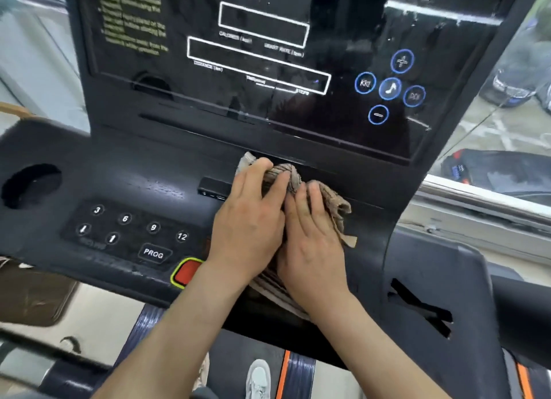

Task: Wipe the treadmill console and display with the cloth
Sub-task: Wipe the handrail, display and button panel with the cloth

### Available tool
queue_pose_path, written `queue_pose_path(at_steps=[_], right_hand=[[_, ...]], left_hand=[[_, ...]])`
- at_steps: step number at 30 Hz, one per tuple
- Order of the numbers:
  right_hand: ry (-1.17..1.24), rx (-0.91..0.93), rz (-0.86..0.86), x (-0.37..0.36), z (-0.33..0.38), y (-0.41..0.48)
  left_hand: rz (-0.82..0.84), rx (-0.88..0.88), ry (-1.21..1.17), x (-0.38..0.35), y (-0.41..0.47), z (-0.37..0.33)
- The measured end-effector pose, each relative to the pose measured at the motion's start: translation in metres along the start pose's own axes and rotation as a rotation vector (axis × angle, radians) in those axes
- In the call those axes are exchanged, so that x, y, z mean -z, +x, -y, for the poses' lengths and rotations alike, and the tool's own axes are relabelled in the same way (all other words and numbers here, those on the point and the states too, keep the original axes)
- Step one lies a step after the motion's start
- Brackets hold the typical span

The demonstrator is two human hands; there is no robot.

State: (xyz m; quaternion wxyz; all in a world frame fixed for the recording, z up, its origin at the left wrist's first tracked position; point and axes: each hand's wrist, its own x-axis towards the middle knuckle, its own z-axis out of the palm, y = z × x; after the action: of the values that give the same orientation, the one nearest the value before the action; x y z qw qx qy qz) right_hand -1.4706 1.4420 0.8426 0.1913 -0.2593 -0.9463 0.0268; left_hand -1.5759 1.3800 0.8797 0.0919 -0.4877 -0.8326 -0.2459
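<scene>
Left hand [250,222] and right hand [313,249], fingers extended, press a crumpled beige striped cloth [335,208] onto the black treadmill console [134,172].

Left hand [247,228] and right hand [313,249] press the bunched cloth [334,205] onto the console [134,172] just right of the red button [186,272] (yellow-rimmed); the display [268,70] stands beyond that button.

Keypad [131,230] below-left of the display [268,106]: white 3, 6, 9, 12 and a PROG button [153,253]. On the display: CALORIES (kcal), HEART RATE (bpm), DISTANCE (km), STEPS. At the display's right, blue circles [389,88] show plus, minus and a music note. Yellow text [131,20] at its left is too blurred to read
</scene>
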Motion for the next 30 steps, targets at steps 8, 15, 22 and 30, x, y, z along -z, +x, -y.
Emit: queue_pose_path(at_steps=[8,15,22,30], right_hand=[[0.085,0.134,0.105,-0.015,0.079,0.064],[0.071,0.273,0.25,-0.04,0.172,0.131],[0.045,0.352,0.339,-0.051,0.207,0.157],[0.142,0.19,0.244,-0.008,0.116,0.09]], left_hand=[[-0.061,0.187,0.057,0.028,-0.001,0.087],[-0.089,0.448,-0.016,0.056,0.003,0.179],[-0.093,0.534,-0.015,0.066,0.008,0.221],[0.017,0.307,0.095,0.035,-0.011,0.12]])
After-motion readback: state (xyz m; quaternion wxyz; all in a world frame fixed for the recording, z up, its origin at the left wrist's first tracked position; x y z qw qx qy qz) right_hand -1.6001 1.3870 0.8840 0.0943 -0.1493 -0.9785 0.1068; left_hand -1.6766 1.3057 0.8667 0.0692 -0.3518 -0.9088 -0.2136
